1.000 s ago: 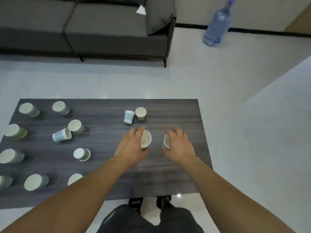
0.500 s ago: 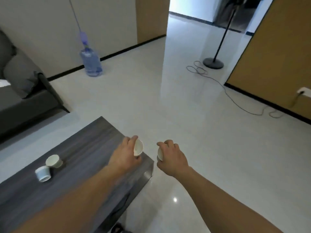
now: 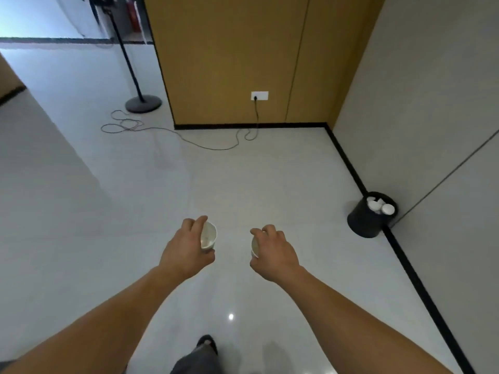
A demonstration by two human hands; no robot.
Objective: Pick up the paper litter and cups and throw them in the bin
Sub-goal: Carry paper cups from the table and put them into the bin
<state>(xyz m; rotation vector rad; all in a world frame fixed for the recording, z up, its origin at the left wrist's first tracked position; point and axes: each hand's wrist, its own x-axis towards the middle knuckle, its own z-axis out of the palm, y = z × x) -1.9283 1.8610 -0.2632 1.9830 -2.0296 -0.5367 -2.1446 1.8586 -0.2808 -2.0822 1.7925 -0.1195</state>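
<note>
Pale floor, one black bin [image 3: 363, 224]. Left of bin: left hand [image 3: 187, 248] fingers clamp first paper cup [image 3: 209, 236], right hand [image 3: 275, 252] fingers clamp second paper cup [image 3: 254, 245].

Right hand [image 3: 272, 251] covered most of its cup [image 3: 254, 248]; only a rim sliver showed. White items [image 3: 380, 206] in bin [image 3: 364, 224] were too small to identify. Top of floor stand [image 3: 143, 103] was cut off.

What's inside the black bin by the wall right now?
The black bin holds several white paper cups piled near its rim. Anything beneath that top layer is covered, so how full it is cannot be seen.
</note>
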